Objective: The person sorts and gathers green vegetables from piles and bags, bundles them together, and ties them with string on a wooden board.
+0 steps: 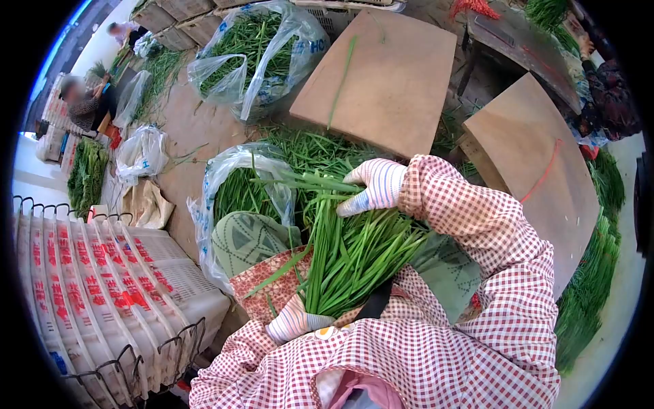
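A large bunch of long green stalks (347, 262) lies across the person's lap. My left hand (296, 320), in a striped glove, is closed round the lower end of the bunch near my chest. My right hand (376, 184), gloved the same way, pinches several stalks (306, 180) at the top of the bunch, and their ends stick out to the left. Beyond the lap, more loose stalks (313, 150) form a pile. An open plastic bag (211, 180) with greens inside stands just left of the pile.
White crates (129, 273) with red print stand at the left. A brown board (381, 78) lies ahead, another (538, 163) to the right. A full plastic bag (310, 51) is at the back. Co-workers sit at the far left (85, 109) and upper right (610, 102).
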The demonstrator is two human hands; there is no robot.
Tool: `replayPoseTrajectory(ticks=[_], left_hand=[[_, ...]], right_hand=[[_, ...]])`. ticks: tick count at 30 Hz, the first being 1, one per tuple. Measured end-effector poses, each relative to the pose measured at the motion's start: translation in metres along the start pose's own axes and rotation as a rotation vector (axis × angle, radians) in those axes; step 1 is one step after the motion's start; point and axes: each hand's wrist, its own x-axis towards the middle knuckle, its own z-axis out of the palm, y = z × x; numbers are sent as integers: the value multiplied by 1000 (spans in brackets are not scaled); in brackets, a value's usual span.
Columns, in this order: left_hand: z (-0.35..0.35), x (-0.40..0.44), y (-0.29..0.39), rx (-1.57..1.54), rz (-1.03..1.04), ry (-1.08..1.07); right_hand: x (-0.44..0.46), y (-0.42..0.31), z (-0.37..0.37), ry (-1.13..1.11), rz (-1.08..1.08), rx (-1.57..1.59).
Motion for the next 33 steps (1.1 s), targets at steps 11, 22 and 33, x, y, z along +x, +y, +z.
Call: replayPoseTrajectory(ticks=[11, 22, 33], left_hand=[[3, -8, 15, -319, -122, 40], [-5, -4, 23, -278, -128, -42], [-20, 2, 39, -503, -109, -83]], right_hand=[[28, 12, 15, 135, -143, -98], [111, 127, 4, 466, -107, 234], [87, 61, 35, 84, -204, 659]])
